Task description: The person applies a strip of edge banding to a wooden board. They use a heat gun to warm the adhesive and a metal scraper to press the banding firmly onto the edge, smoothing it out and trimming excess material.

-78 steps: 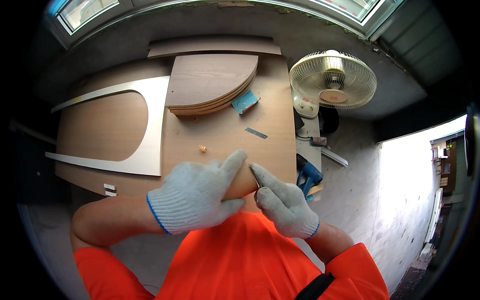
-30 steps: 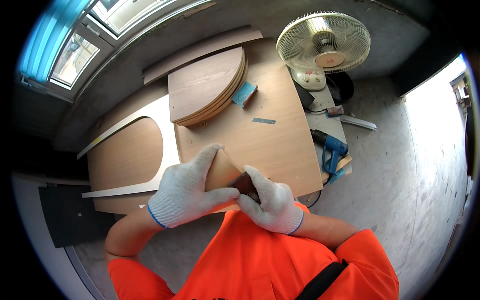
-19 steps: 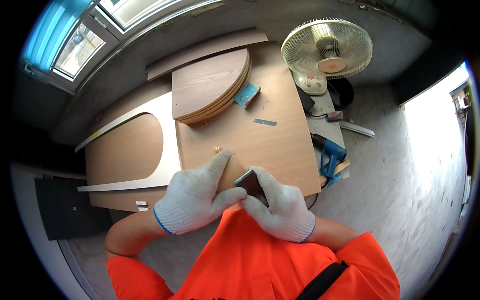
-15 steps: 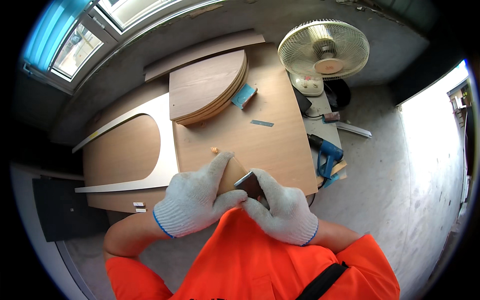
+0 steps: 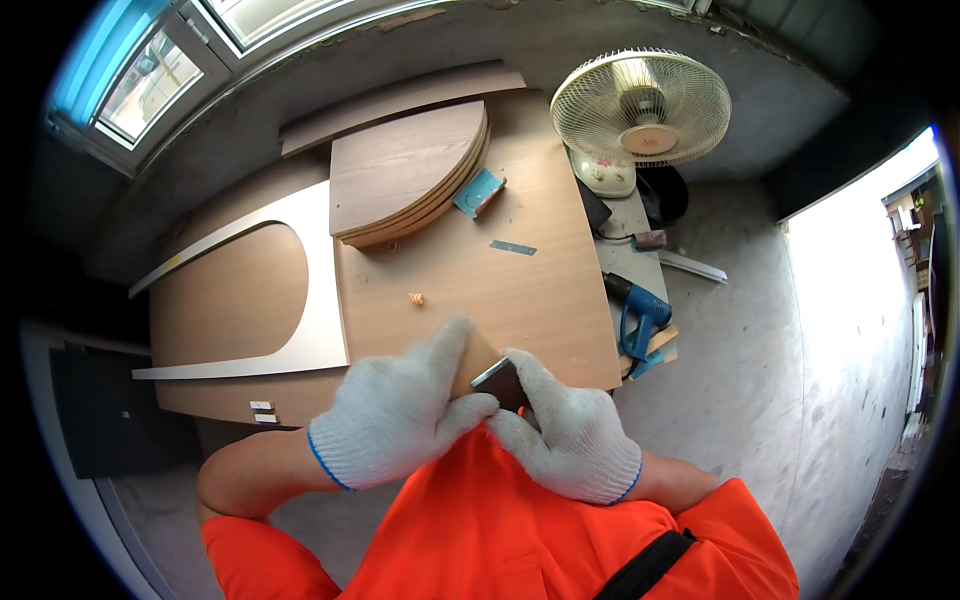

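My left hand (image 5: 400, 415), in a white knitted glove with a blue-edged cuff, is closed on a small flat tan piece (image 5: 477, 360), most of it hidden by the glove. Opposite it, my gloved right hand (image 5: 575, 430) grips a dark brown flat piece (image 5: 508, 388) with a shiny metallic edge. That edge rests against or just beside the tan piece; I cannot tell which. Both hands meet close to my orange shirt, above the near edge of the wooden table top (image 5: 550, 320). A curled tan shaving (image 5: 416, 299) lies on the table beyond my left hand.
Half-rounded wood boards (image 5: 405, 165) are stacked at the back, beside a blue block (image 5: 480, 192) and a flat metal strip (image 5: 513, 247). A white curved frame (image 5: 322, 300) lies at left. To the right are a fan (image 5: 640, 110) and a blue heat gun (image 5: 645, 312).
The view has shifted slightly. My left index finger has moved and blurs, a little farther from the curled shaving. Both hands keep hold of their pieces.
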The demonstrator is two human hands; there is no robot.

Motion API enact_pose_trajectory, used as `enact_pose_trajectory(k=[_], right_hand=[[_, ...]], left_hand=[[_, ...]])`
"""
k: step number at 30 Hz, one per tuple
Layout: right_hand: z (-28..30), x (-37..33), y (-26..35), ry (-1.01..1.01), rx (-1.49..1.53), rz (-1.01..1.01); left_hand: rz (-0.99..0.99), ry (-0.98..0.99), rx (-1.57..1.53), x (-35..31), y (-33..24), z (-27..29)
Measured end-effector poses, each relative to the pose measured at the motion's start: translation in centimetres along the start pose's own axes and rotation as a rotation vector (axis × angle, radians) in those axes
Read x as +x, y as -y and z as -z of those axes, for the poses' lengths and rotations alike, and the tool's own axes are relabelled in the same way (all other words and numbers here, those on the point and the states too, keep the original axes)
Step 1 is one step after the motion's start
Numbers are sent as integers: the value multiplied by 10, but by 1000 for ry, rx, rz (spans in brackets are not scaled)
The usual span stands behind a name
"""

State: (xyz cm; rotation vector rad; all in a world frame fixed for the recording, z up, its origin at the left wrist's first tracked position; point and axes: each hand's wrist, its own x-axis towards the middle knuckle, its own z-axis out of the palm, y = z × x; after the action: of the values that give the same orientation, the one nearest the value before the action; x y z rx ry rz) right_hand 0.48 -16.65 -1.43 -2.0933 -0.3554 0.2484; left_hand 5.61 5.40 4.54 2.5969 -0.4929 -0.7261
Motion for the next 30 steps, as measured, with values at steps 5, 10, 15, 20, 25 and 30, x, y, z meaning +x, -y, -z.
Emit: enact_pose_trajectory(k=[5, 10, 15, 20, 25, 30], right_hand=[[5, -1, 4, 11, -2, -14], [4, -7, 4, -23, -9, -44], [3, -12, 5, -50, -17, -37], [4, -14, 6, -41, -15, -49], [4, -15, 7, -41, -20, -42], [17, -3, 18, 93, 26, -158]], left_hand=[[-91, -16, -5, -3, 0, -8], [-118, -54, 28, 0, 6, -10], [-128, -73, 48, 1, 11, -11], [-108, -42, 50, 1, 7, -7], [-111, -28, 51, 1, 6, -10], [-107, 2, 1, -1, 2, -10]])
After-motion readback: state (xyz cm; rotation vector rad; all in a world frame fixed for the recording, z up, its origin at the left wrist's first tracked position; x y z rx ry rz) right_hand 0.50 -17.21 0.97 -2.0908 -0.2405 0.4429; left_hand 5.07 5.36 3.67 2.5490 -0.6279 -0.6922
